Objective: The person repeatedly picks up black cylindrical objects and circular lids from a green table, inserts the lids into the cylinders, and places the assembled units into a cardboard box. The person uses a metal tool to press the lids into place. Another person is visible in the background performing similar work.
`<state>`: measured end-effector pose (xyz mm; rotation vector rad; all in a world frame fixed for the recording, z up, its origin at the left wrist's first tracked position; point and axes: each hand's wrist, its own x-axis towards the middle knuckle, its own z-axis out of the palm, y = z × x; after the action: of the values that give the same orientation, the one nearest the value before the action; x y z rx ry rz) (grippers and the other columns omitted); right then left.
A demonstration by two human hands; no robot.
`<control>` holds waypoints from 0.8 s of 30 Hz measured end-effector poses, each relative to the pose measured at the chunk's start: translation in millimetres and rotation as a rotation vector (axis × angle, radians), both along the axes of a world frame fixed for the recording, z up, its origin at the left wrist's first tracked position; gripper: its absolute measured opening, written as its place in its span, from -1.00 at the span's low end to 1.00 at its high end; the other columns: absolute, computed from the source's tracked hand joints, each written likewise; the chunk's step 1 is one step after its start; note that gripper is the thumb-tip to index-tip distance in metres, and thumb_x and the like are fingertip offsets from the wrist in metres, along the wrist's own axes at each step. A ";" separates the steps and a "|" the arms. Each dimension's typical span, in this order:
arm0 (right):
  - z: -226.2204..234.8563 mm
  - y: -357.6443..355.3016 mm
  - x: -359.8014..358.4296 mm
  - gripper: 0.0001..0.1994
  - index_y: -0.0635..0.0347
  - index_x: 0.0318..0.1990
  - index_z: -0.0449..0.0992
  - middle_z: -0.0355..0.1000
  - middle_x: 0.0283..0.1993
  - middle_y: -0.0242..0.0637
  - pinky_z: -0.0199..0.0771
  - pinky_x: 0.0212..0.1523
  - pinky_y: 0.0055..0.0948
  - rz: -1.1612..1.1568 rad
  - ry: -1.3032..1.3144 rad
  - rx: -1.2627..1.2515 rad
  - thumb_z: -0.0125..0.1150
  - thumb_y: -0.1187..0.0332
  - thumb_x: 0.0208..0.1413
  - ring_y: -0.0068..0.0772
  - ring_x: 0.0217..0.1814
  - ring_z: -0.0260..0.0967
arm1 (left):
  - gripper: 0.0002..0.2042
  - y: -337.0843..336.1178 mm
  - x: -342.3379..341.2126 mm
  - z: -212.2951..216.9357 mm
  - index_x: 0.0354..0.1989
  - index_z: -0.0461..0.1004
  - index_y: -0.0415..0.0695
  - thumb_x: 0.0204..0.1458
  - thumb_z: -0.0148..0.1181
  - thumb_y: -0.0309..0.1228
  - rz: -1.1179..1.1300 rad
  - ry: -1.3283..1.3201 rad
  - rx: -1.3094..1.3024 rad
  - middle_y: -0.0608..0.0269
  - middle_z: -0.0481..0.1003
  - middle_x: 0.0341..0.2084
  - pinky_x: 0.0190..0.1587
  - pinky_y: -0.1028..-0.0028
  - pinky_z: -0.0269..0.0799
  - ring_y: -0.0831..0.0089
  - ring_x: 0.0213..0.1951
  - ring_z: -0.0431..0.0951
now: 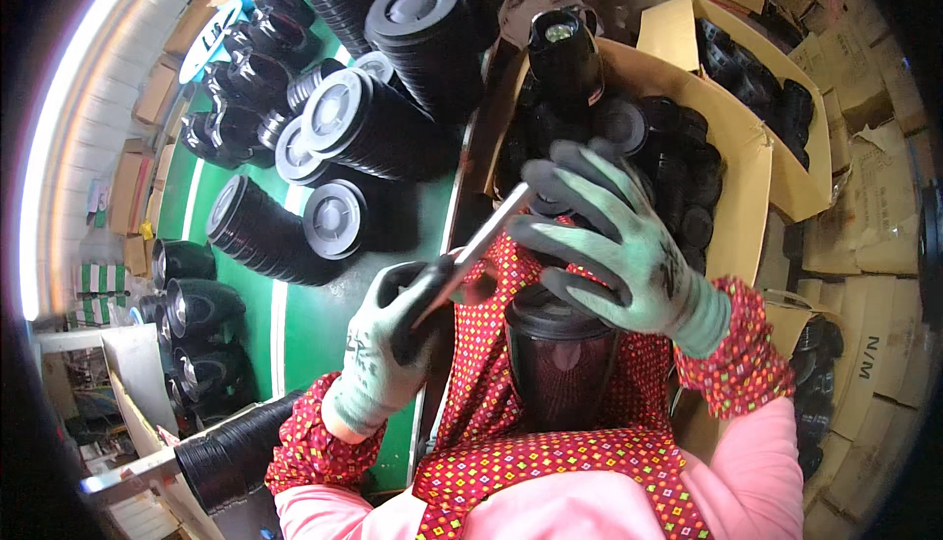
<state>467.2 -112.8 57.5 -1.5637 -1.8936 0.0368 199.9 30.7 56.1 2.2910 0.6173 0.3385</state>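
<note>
My left hand (393, 344), in a pale green glove with dark fingertips, is closed around the lower end of a thin flat slab (491, 231). The slab has a pale, silvery edge and resembles a phone; it is tilted and seen nearly edge-on. My right hand (609, 236), gloved the same way, has its fingers spread beside the slab's upper end. Whether they touch it, I cannot tell. Below that hand, a dark container with a black lid (560, 373) stands upright against my red patterned apron (550, 466).
Stacks of black ribbed lids (368, 123) lie on the green table (305, 344) at left. Black glossy containers (211, 319) line its left edge. A cardboard box (742, 177) of black parts stands ahead on the right, with another open box (820, 187) behind it.
</note>
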 end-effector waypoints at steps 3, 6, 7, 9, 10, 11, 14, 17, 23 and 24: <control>-37.5 41.6 28.5 -0.60 0.13 0.07 0.64 0.59 0.07 -0.13 0.37 0.33 0.14 0.086 0.037 0.082 0.39 0.14 0.13 -0.01 0.16 0.52 | -0.43 0.6 43.6 34.4 0.27 0.52 -0.28 0.01 0.45 -0.45 -0.249 -0.029 -0.198 -0.25 0.54 0.09 0.18 0.17 0.49 -0.13 0.10 0.60; -97.3 45.3 40.0 -0.80 0.17 -0.09 0.65 0.56 -0.14 -0.17 0.52 -0.08 -0.14 0.153 0.336 0.193 0.41 0.33 0.19 -0.14 -0.14 0.57 | -0.27 20.0 74.3 55.7 0.27 0.50 -0.38 -0.03 0.50 -0.14 -0.543 -0.027 -0.384 -0.37 0.48 0.18 0.26 0.11 0.45 -0.17 0.17 0.59; -119.7 42.3 39.2 -0.83 0.17 -0.10 0.64 0.54 -0.12 -0.18 0.53 -0.13 -0.22 0.109 0.403 0.271 0.42 0.39 0.19 -0.17 -0.14 0.56 | -0.24 29.0 88.1 46.1 0.26 0.52 -0.37 -0.02 0.45 -0.02 -0.589 -0.070 -0.189 -0.37 0.47 0.21 0.21 0.06 0.49 -0.18 0.10 0.61; -152.9 40.2 38.8 -0.79 0.17 -0.02 0.60 0.51 -0.03 -0.19 0.53 -0.02 -0.25 0.116 0.526 0.231 0.41 0.43 0.21 -0.17 -0.03 0.55 | -0.33 39.2 118.1 36.9 0.21 0.57 -0.28 0.01 0.41 -0.03 -0.703 -0.137 -0.035 -0.31 0.47 0.22 0.25 -0.02 0.41 -0.19 0.19 0.53; -172.5 38.9 38.5 -0.73 0.18 0.06 0.57 0.50 0.03 -0.19 0.52 0.09 -0.21 0.135 0.623 0.163 0.40 0.42 0.24 -0.14 0.06 0.53 | -0.39 37.3 130.1 22.2 0.18 0.59 -0.26 0.05 0.39 -0.05 -0.778 -0.220 0.018 -0.29 0.47 0.21 0.27 -0.05 0.38 -0.20 0.23 0.49; -185.7 38.0 35.5 -0.70 0.18 0.11 0.54 0.50 0.09 -0.17 0.49 0.20 -0.18 0.193 0.813 0.058 0.38 0.41 0.26 -0.13 0.14 0.51 | -0.49 29.8 138.5 8.2 0.15 0.60 -0.21 0.10 0.33 -0.13 -0.855 -0.255 -0.140 -0.23 0.47 0.22 0.33 -0.13 0.30 -0.23 0.29 0.42; -198.4 43.0 29.2 -0.71 0.19 0.16 0.52 0.51 0.18 -0.13 0.29 0.46 -0.16 0.449 1.114 -0.046 0.28 0.34 0.34 -0.17 0.36 0.41 | -0.56 -12.6 158.6 -0.8 0.15 0.52 -0.16 0.10 0.28 -0.28 -0.855 -0.189 -0.293 0.02 0.54 -0.09 0.14 0.08 0.47 0.05 0.08 0.55; -149.5 66.6 39.2 -0.71 0.24 -0.18 0.67 0.53 0.04 -0.07 0.28 0.37 -0.06 0.751 1.091 -0.245 0.09 0.25 0.41 -0.11 0.24 0.41 | -0.68 -64.7 178.4 6.8 0.01 0.53 -0.15 0.10 0.18 -0.33 -0.657 0.021 0.009 0.11 0.57 -0.16 0.02 0.17 0.50 0.14 -0.09 0.62; -162.7 29.6 18.3 -0.75 0.27 0.02 0.63 0.51 0.17 -0.07 0.07 0.57 -0.10 0.464 1.402 -0.173 0.19 0.31 0.35 -0.09 0.36 0.36 | -0.50 -55.0 165.7 -1.0 0.11 0.61 -0.23 -0.02 0.38 -0.24 -0.726 -0.180 -0.091 0.23 0.50 -0.33 -0.07 0.22 0.45 0.22 -0.24 0.55; -157.3 24.7 16.4 -0.77 0.27 0.04 0.61 0.50 0.19 -0.06 0.10 0.56 -0.06 0.424 1.193 -0.114 0.17 0.36 0.35 -0.03 0.38 0.35 | -0.55 -52.8 159.9 -1.6 0.04 0.66 -0.24 -0.02 0.39 -0.25 -0.734 -0.266 -0.104 0.23 0.49 -0.36 -0.11 0.22 0.46 0.22 -0.30 0.54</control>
<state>483.6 -88.1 -99.9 -0.7956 -1.1751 1.0276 359.8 -22.1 54.5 2.1486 -0.3387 0.2331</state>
